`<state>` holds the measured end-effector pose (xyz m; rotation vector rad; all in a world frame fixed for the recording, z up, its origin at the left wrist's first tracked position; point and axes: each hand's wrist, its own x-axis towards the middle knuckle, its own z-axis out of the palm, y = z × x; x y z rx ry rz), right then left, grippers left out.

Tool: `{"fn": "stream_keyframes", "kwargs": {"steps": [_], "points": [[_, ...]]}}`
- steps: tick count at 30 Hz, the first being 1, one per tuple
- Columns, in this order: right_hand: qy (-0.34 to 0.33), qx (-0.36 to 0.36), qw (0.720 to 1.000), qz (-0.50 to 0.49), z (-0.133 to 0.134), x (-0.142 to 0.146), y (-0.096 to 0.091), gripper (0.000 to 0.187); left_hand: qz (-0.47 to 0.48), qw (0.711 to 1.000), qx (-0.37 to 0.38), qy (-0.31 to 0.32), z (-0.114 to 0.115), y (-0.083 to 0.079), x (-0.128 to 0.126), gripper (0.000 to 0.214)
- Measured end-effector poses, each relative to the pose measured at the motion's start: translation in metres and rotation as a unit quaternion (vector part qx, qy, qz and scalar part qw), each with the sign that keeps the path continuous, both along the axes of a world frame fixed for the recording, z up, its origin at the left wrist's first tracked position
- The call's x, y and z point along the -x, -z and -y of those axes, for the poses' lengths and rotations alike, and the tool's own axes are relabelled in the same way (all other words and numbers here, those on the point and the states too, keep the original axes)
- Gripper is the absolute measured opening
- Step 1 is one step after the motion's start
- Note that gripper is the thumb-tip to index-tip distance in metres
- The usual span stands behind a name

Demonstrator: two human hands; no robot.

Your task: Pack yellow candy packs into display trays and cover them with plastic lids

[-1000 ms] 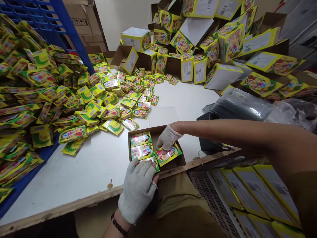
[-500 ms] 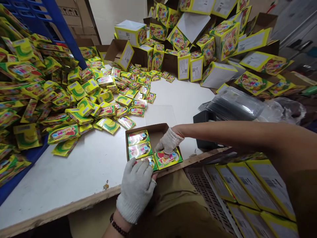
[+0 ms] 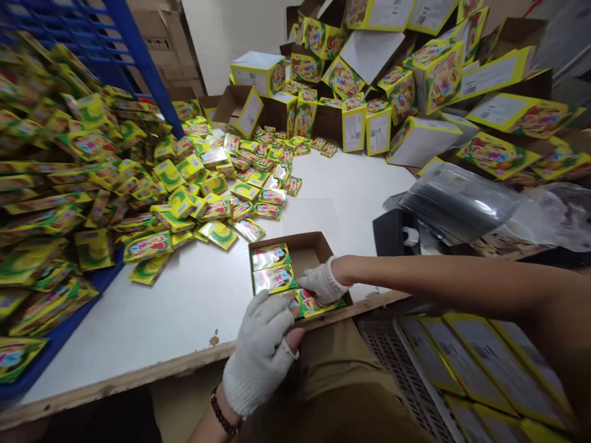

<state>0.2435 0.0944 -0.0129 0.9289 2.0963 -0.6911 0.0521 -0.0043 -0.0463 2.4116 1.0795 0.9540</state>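
Note:
A shallow brown cardboard box lies at the table's near edge, with small yellow-green packs in it. Two packs lie one behind the other along its left side. My left hand, in a white fingerless glove, holds the box's near-left corner, fingers over the rim and thumb outside the front wall. Inside the box, my gloved right hand rests with its fingers stretched over a front-right pack, partly covering it. The box's back right part shows bare cardboard.
Loose packs heap on the left, around a blue plastic crate. Printed cartons pile up at the back. Clear plastic sleeves and a black holder stand right. Below right, a basket holds filled cartons.
The view has shifted, so the scene sits farther right. My right hand has drawn slightly nearer over the front-right pack and covers more of it. My left hand stays at the box's corner.

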Motion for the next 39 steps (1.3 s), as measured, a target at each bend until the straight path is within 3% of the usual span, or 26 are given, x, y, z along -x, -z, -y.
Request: {"fn": "stream_keyframes", "kwargs": {"steps": [2,4,6,8,10,12,15,18,21,24,26,28,30,31,33,35,39], "points": [[0.005,0.006,1.0,-0.005,0.001,-0.001,0.0,0.058,0.057,0.997,-0.003,-0.048,-0.017,-0.002,0.02,0.027],[0.017,0.002,1.0,-0.01,0.001,0.0,0.002,0.05,0.044,0.987,-0.033,-0.153,-0.046,-0.002,0.049,0.029],[0.032,-0.004,0.999,-0.015,0.0,0.001,0.004,0.048,-0.055,0.959,-0.041,-0.274,-0.084,-0.002,0.084,0.033],[0.042,0.003,0.999,-0.016,-0.001,0.003,0.004,0.052,-0.193,0.9,0.013,-0.389,-0.12,-0.002,0.121,0.043],[0.043,0.018,0.999,-0.005,-0.003,0.004,-0.001,0.055,-0.255,0.868,0.054,-0.423,-0.148,-0.004,0.154,0.055],[0.036,0.03,0.999,0.001,-0.007,0.005,-0.012,0.052,-0.3,0.852,0.088,-0.42,-0.161,-0.004,0.178,0.058],[0.072,0.001,0.996,-0.047,-0.015,0.007,-0.034,0.029,-0.312,0.847,0.098,-0.419,-0.156,0.0,0.192,0.052],[0.13,-0.061,0.971,-0.192,-0.029,0.02,-0.047,0.011,-0.281,0.856,0.073,-0.427,-0.135,0.005,0.18,0.054],[0.19,-0.118,0.906,-0.358,-0.042,0.051,-0.043,0.019,-0.214,0.892,0.009,-0.399,-0.11,0.006,0.149,0.06],[0.269,-0.102,0.844,-0.453,-0.05,0.091,-0.03,0.051,-0.157,0.917,-0.093,-0.354,-0.088,0.003,0.115,0.058],[0.263,-0.081,0.843,-0.462,-0.052,0.112,-0.025,0.056,-0.144,0.925,-0.151,-0.317,-0.079,0.003,0.1,0.054],[0.209,-0.086,0.877,-0.423,-0.052,0.124,-0.025,0.039,-0.12,0.945,-0.17,-0.252,-0.076,0.006,0.098,0.055],[0.166,-0.109,0.912,-0.36,-0.053,0.128,-0.026,0.024,-0.082,0.965,-0.115,-0.222,-0.081,0.011,0.109,0.055],[0.159,-0.118,0.921,-0.335,-0.054,0.128,-0.027,0.021,-0.069,0.966,-0.063,-0.242,-0.087,0.014,0.118,0.052],[0.176,-0.126,0.923,-0.318,-0.056,0.127,-0.027,0.023,-0.055,0.941,0.037,-0.332,-0.102,0.018,0.142,0.046],[0.21,-0.114,0.911,-0.336,-0.058,0.126,-0.024,0.021,-0.053,0.908,0.092,-0.405,-0.115,0.021,0.166,0.04],[0.331,-0.015,0.858,-0.392,-0.059,0.129,-0.014,0.014,-0.028,0.885,0.139,-0.443,-0.117,0.026,0.191,0.035]]}}
